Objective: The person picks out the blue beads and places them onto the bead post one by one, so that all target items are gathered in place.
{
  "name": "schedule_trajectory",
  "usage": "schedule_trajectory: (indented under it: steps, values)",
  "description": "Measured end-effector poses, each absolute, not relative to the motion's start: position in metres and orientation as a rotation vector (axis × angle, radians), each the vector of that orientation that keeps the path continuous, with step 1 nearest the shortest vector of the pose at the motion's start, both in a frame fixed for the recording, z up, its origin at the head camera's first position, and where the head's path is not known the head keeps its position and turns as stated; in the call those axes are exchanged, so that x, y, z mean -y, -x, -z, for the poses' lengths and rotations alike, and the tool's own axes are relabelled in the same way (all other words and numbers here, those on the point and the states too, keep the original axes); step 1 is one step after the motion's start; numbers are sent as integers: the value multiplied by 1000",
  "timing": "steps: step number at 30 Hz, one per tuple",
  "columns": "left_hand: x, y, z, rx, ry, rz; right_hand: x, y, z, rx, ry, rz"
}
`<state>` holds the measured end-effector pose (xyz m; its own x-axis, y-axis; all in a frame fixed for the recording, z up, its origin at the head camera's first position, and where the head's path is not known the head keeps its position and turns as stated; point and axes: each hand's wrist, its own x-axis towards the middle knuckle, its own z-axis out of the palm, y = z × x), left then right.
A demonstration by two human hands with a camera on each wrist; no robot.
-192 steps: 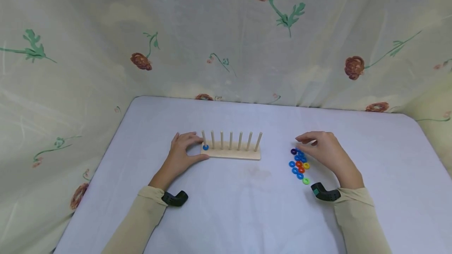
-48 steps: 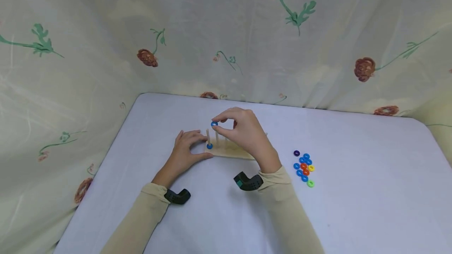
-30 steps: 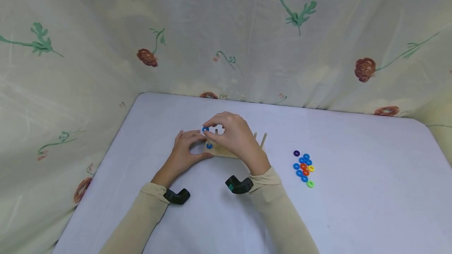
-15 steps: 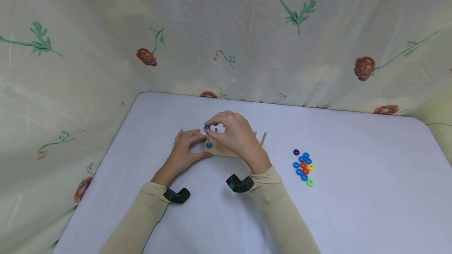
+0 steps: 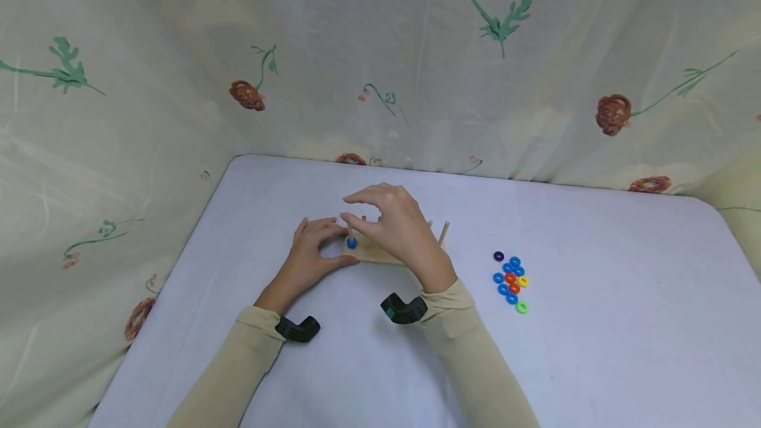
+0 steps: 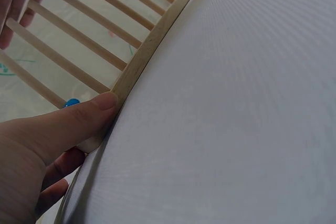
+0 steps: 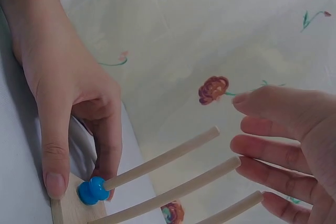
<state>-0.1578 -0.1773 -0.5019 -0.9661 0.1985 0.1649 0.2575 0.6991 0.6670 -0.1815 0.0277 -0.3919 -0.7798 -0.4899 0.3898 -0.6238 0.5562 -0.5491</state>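
Note:
My left hand (image 5: 306, 253) grips the left end of a wooden peg board (image 5: 380, 255), thumb on the near edge and fingers on the far side. In the right wrist view, two blue rings (image 7: 95, 190) sit at the foot of the end peg, one against the other and slightly tilted. Over that peg's top, my right hand (image 5: 395, 226) stands with thumb and forefinger spread apart and nothing between them. The other pegs (image 7: 173, 190) in view are bare. From the head, my right hand hides several of them.
Several loose rings lie on the white cloth right of the board: blue rings (image 5: 498, 278), red rings (image 5: 510, 278), a yellow ring (image 5: 522, 281), a green ring (image 5: 522, 308) and a dark purple ring (image 5: 499, 256). A flowered curtain (image 5: 380, 84) hangs behind the table.
My right hand brought a blue ring from the loose rings to the end peg and let it go; it dropped onto the first. Its thumb and forefinger have parted. My left hand stays put.

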Motion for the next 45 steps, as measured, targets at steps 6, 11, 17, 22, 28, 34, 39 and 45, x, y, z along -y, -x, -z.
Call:
schedule_trajectory:
  steps: [6,11,17,22,28,34,39,45]
  values:
    - [177,158,503,2829,371,1111,-28,182,394,2597,-933,-1020]
    - [176,158,503,2830,368,1103,-28,181,395,2597,-933,-1015]
    - [177,159,502,2818,380,1098,-29,182,393,2596,-928,-1014]
    - [177,161,500,2807,388,1102,-30,183,389,2591,-929,-1018]
    - [177,159,501,2825,367,1104,-39,181,385,2582,-886,-1071]
    - [175,156,503,2812,385,1118,-55,180,381,2542,-850,-1109]
    - [175,156,501,2810,375,1107,-73,181,378,2569,-792,-1125]
    - [174,155,499,2819,360,1128,-104,180,377,2591,-713,-1123]
